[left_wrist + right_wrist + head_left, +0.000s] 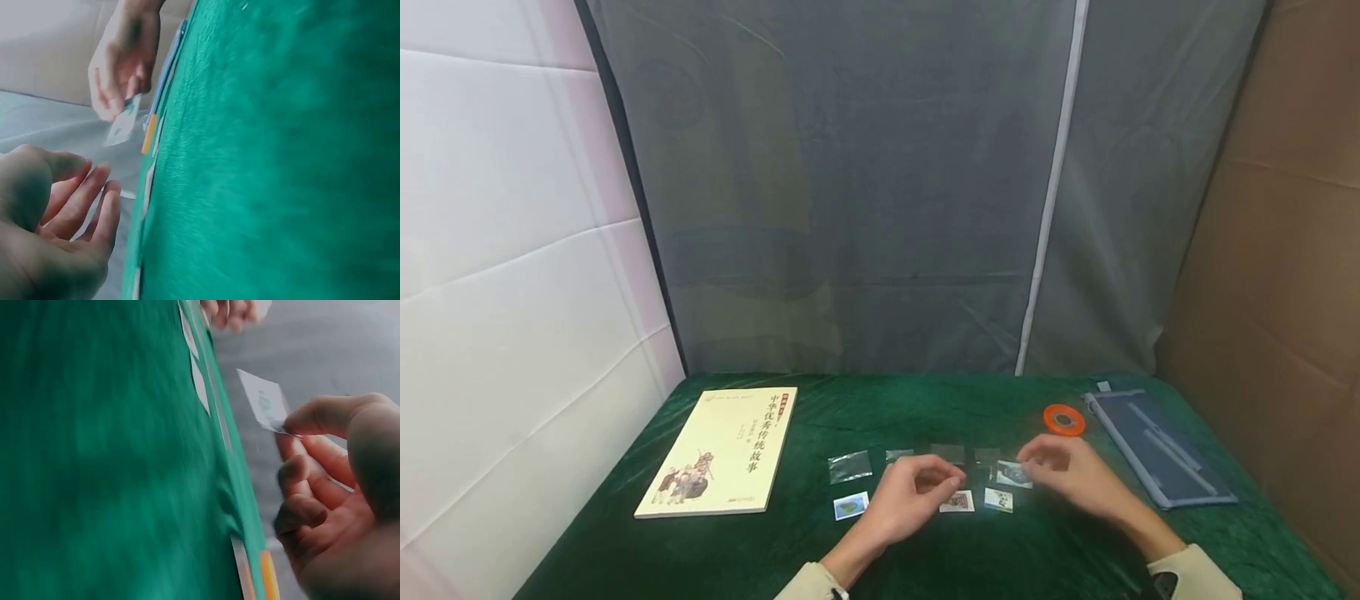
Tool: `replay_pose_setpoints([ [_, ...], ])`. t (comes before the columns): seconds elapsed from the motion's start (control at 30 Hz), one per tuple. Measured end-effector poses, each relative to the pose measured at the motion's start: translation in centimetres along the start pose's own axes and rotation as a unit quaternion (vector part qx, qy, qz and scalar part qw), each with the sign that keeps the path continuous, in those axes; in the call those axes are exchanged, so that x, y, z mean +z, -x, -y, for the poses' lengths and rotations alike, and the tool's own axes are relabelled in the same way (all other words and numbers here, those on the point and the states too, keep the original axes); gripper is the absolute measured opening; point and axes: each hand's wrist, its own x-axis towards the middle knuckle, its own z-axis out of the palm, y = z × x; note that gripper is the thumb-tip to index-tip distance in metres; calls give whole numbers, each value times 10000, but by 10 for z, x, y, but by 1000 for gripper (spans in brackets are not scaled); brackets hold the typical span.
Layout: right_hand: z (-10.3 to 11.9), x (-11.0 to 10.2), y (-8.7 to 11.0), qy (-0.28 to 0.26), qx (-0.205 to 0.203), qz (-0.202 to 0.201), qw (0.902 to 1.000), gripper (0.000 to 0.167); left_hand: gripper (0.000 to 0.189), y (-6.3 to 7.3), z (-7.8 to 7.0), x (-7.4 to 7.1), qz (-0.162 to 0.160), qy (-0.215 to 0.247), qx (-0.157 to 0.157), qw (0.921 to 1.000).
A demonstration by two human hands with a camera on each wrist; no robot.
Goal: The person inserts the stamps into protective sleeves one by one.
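Observation:
My right hand (1078, 477) pinches a small stamp-like picture card (1012, 475) by its edge between thumb and index finger. In the right wrist view this card (259, 400) shows its pale back, and in the left wrist view it appears to sit in a clear sleeve (124, 125). My left hand (906, 498) hovers to the left with loosely bent fingers and nothing between them. Below the hands lie a green-and-blue stamp (851, 506), a brownish stamp (957, 501) and a stamp with a green picture (998, 500). The left hand may hide more.
Behind the stamps lie several clear sleeves, among them a shiny one (850, 467) and a darker one (948, 453). A cream book (722, 450) lies at left. An orange ring-shaped roll (1064, 420) and a blue zip pouch (1161, 450) are at right on the green cloth (865, 408).

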Motion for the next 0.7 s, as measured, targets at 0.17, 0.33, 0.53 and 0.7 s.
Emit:
replay_pose_setpoints([
  [0.17,-19,-25,14,376,91,301,9988,11,15,-19,-2,4,113,-492,316,9982],
  [0.33,-25,-28,17,784,-22,278,9965,5,14,-39,-7,8,334,-1160,470,9916],
  [0.53,-24,-14,11,1449,-58,1,9894,5,16,-56,-6,14,490,-1882,549,9794],
  [0.7,-22,-6,7,2223,-301,-356,9739,15,16,-66,-3,21,461,-2291,448,9713],
])
